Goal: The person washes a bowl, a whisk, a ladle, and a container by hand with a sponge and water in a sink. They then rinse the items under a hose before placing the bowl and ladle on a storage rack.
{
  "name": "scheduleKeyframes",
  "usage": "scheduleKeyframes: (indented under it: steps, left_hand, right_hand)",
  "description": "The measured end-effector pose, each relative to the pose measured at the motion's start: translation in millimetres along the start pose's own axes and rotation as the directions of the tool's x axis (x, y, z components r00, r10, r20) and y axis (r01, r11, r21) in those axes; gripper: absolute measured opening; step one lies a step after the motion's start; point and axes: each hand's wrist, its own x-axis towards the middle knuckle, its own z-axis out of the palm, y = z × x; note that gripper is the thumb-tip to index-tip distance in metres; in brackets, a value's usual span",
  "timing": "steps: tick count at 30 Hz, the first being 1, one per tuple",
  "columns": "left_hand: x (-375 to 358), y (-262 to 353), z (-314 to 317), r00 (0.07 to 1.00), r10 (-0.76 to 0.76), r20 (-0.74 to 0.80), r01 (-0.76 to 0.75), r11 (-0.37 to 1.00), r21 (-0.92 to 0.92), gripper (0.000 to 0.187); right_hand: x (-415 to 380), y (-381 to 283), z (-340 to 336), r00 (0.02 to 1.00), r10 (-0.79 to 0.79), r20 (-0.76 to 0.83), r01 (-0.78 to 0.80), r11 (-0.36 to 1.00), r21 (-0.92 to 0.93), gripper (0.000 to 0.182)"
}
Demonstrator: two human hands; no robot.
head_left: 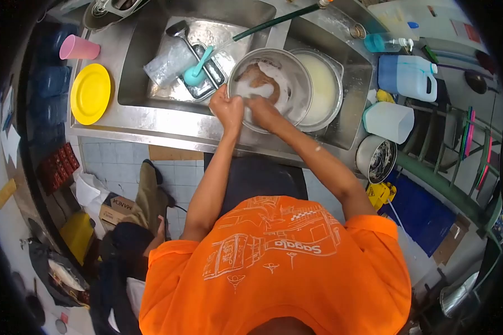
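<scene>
The work seems partway: white foam point(248, 89) lies inside the metal pot point(299, 84) and is not off yet. The pot is just in front of both hands. The left hand point(227, 108) is closed on its near rim. The right hand point(264, 113) reaches inside, fingers bent; what it holds, one cannot tell. Beyond the left hand, a ladle point(178, 29) lies unused.
</scene>
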Motion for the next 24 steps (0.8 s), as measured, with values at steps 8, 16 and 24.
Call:
scheduleKeyframes:
  steps: [8,16,24]
  left_hand:
    - [3.3,-32.6,3.7,0.991,0.122,-0.054,-0.113,0.983,0.146,0.012]
    - [-12.4,-29.6,-2.1,0.998,0.069,0.014,-0.07,0.989,0.13,0.022]
    - [-4.6,-32.0,-3.4,0.998,0.06,0.004,-0.06,0.998,0.035,0.013]
  right_hand:
    - [45.2,58.6,18.1,0.916,0.384,-0.12,-0.318,0.874,0.368,0.017]
    - [47.3,20.8,-2.0,0.924,0.219,-0.313,-0.223,0.975,0.025,0.014]
    - [57.0,70.9,-20.1,0.941,0.212,-0.264,-0.256,0.956,-0.142,0.018]
